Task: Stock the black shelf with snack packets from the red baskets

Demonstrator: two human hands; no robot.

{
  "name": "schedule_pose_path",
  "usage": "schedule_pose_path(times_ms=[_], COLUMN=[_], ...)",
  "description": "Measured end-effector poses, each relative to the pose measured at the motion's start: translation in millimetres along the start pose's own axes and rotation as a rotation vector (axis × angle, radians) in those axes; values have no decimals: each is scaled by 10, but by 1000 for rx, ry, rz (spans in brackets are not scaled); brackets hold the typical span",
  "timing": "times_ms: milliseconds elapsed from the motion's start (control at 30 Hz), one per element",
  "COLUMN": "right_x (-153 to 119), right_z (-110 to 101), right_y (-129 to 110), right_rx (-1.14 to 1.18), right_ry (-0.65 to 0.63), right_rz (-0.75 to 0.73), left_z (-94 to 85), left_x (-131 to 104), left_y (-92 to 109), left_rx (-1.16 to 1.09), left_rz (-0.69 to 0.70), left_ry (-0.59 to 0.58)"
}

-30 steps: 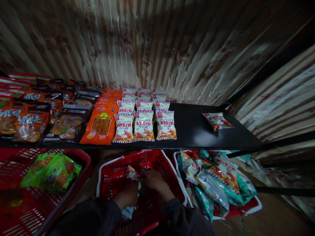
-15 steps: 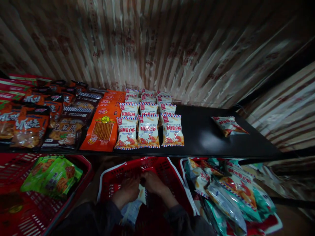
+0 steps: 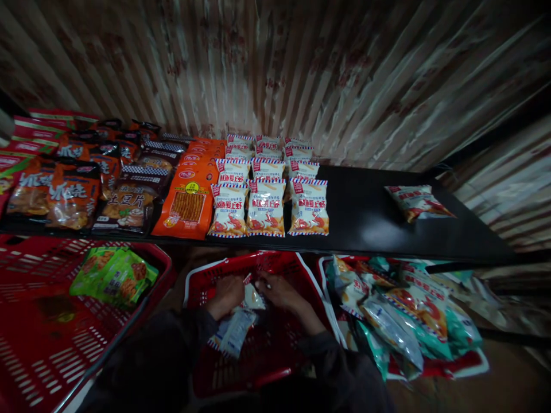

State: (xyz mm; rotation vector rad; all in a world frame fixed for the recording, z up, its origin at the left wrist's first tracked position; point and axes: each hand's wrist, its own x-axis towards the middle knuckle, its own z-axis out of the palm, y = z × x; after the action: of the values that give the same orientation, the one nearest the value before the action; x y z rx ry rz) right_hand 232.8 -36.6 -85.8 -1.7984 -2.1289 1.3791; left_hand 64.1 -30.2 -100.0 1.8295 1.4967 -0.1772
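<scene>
Head view, lower centre: left hand and right hand flank a small white plastic packet, likely light, crushable; best pinched by its seal; fingers' closure unclear.

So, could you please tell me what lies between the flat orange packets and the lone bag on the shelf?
Three columns of white snack bags, then bare black shelf, in the head view.
</scene>
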Motion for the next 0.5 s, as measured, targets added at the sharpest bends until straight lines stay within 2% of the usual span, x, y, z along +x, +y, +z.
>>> schedule_pose_path(times_ms=[100, 300, 400, 500], right_x=[-92, -227, -299, -330], right_z=[-85, -150, -143, -121], right_y=[-66, -73, -21, 16], right_rx=[32, 80, 116, 252], right_ry=[-25, -129, -79, -7], right_rz=[34, -23, -31, -106], left_z=[-76, -167, -228, -287], left_x=[-62, -273, -416, -529], left_y=[-9, 15, 34, 41], left_rx=[65, 119, 126, 86], left_rz=[-20, -43, -48, -52], left_ry=[39, 94, 140, 219])
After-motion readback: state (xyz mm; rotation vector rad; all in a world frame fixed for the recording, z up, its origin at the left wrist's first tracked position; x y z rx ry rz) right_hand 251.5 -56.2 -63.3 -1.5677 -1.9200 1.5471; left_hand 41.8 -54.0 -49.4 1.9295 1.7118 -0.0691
